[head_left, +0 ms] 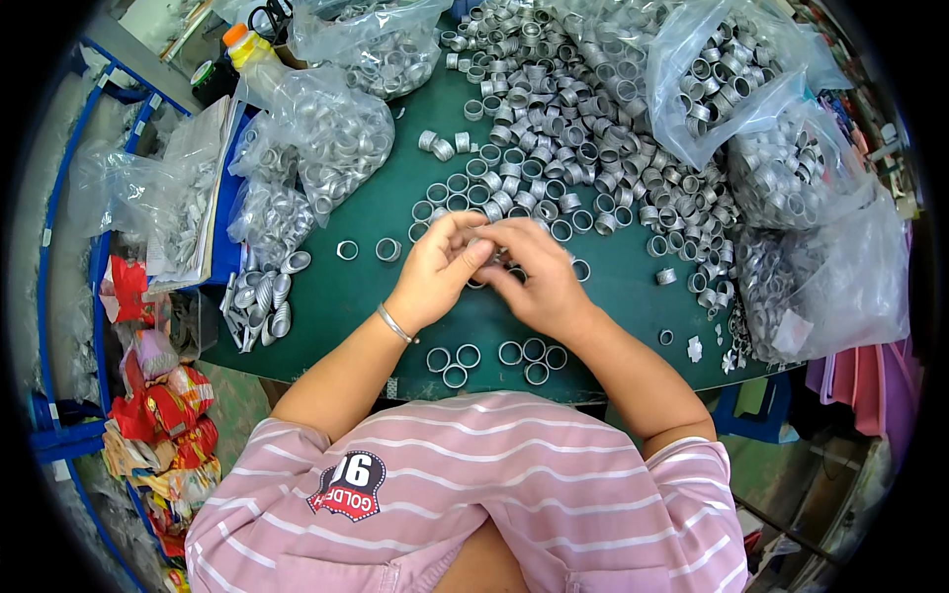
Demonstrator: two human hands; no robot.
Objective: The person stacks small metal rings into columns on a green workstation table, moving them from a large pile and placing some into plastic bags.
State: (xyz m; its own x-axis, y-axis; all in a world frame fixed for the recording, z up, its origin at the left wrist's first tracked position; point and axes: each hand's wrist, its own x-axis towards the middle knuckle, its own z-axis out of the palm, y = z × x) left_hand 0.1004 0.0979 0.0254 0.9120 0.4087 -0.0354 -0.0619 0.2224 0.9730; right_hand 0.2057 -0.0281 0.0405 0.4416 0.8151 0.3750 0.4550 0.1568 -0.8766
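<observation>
Head view: your left hand (pixel 435 269) and right hand (pixel 539 277) meet fingertip to fingertip, pinching a small metal ring (pixel 486 259) above the green table (pixel 336 296), below the ring pile (pixel 573 109).

Left hand (pixel 435 269) & right hand (pixel 539 277) meeting fingertip to fingertip, pinching small metal ring (pixel 486 255) btwn them. Loose ring pile (pixel 573 119) lying beyond fingers; six rings (pixel 489 361) sitting below wrists; clear bags (pixel 326 138) flanking, green table (pixel 346 296).

Beyond both hands lies a heap of metal rings (pixel 583 109), dull silver with a faint sheen, on a smooth, matt green tabletop (pixel 366 287). Glossy, crinkled clear plastic bags (pixel 326 128) flank them; the left wrist wears a shiny metal bangle (pixel 395 324).
</observation>
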